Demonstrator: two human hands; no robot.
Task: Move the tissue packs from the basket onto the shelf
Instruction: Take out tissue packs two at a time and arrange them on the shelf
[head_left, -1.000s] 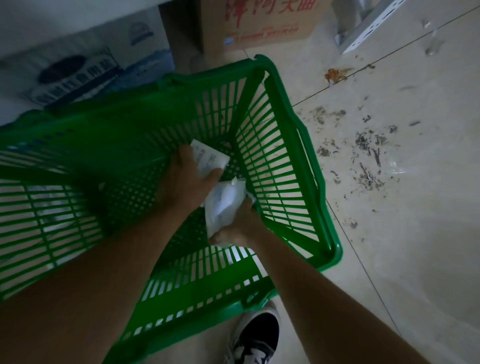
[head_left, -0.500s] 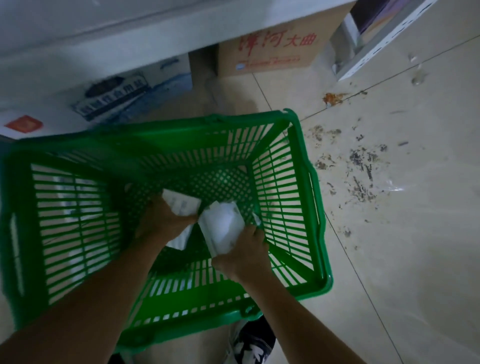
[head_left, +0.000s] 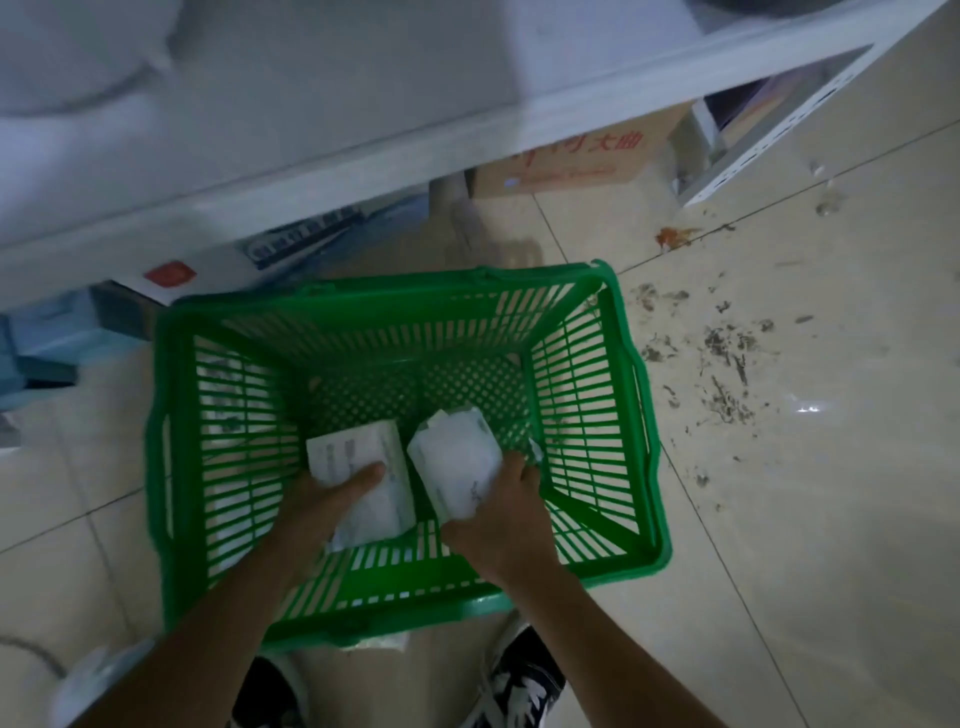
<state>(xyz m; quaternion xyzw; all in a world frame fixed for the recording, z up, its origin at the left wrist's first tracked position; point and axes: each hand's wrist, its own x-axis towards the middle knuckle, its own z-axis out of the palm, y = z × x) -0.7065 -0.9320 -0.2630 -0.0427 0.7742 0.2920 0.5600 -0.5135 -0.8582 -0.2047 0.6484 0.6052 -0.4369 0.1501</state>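
Two tissue packs are all I can see in the green basket (head_left: 597, 291), the left hand (head_left: 332, 493) gripping one (head_left: 363, 467) and the right hand (head_left: 498, 514) gripping the other (head_left: 457, 457), neither yet on the white shelf (head_left: 363, 156) above.

Tiled floor (head_left: 779, 519): green basket (head_left: 647, 441), cardboard box (head_left: 571, 161), dark debris (head_left: 722, 364) on it
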